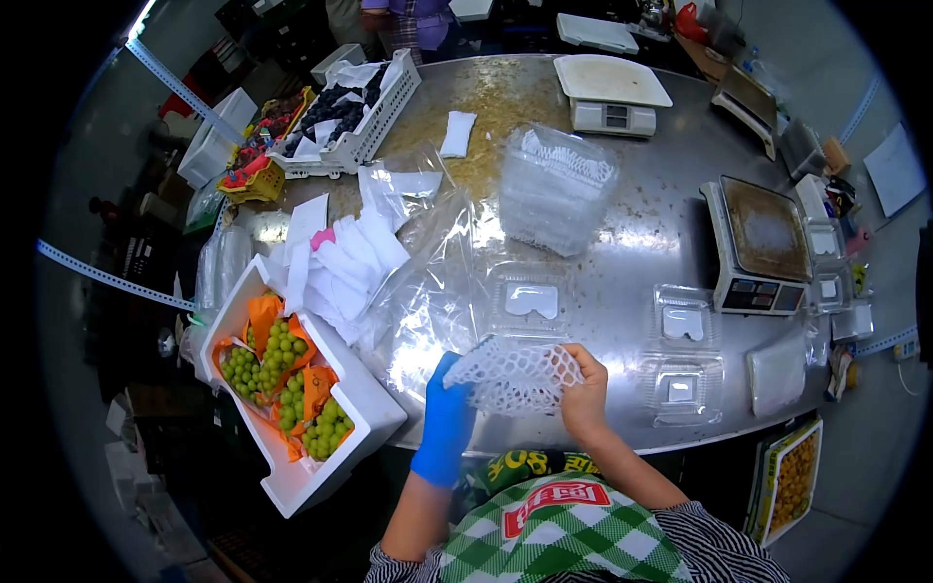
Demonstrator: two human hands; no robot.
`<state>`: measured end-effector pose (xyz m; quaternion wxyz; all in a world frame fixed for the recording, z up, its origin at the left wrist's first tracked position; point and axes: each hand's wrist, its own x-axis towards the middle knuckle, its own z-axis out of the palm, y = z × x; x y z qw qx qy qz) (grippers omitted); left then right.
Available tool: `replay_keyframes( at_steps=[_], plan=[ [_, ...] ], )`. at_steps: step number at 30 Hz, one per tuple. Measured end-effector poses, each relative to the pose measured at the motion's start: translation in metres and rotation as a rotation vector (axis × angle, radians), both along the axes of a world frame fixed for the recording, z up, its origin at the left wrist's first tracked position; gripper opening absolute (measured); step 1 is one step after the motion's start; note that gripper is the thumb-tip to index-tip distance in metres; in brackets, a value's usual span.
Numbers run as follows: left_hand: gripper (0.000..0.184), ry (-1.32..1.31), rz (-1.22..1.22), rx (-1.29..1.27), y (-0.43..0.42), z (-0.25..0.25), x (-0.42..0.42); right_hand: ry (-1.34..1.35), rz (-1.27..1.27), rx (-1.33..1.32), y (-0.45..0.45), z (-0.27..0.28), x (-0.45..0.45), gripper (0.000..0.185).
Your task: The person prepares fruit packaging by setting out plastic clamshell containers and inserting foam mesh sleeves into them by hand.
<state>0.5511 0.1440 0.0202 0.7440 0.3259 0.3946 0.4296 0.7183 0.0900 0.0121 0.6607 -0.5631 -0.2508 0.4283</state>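
Observation:
A white foam mesh net [515, 377] is stretched between my two hands above the front edge of the metal table. My left hand [442, 418], in a blue glove, grips its left end. My bare right hand [585, 394] pinches the right end between thumb and fingers. Just beyond the net lies a transparent plastic tray [530, 299]. To the right are two more open transparent trays, one farther back [684, 319] and one nearer [682, 391]. Left of my gloved hand, a white foam box [374, 413] holds green grapes [282, 345] with orange wrapping.
A stack of foam nets in plastic [559, 194] stands mid-table. White sheets [345, 262] and plastic film [432, 301] lie left. Scales stand at the back [610, 92] and right [763, 243]. A white crate [374, 136] holds dark grapes. Another person [418, 21] stands across the table.

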Motion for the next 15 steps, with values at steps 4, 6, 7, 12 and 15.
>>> replay_keyframes(
  at_steps=[4,6,7,12,15],
  plan=[
    [0.049,-0.205,-0.218,-0.230,-0.003,-0.004,-0.013,-0.032,-0.174,0.030,0.006,-0.009,0.010,0.018],
    [0.052,-0.161,-0.408,-0.288,-0.010,0.004,-0.017,-0.117,-0.219,0.055,0.011,-0.011,0.019,0.018],
    [0.047,-0.177,-0.427,-0.332,-0.015,0.018,-0.011,-0.189,-0.226,0.062,0.013,-0.014,0.023,0.017],
    [0.023,0.376,-0.556,-0.208,0.004,0.017,-0.010,-0.711,0.316,-0.188,0.003,-0.010,0.037,0.039],
    [0.024,0.597,-0.521,0.083,0.020,-0.012,-0.016,-1.134,0.467,0.085,0.001,0.020,0.029,0.069]
  ],
)
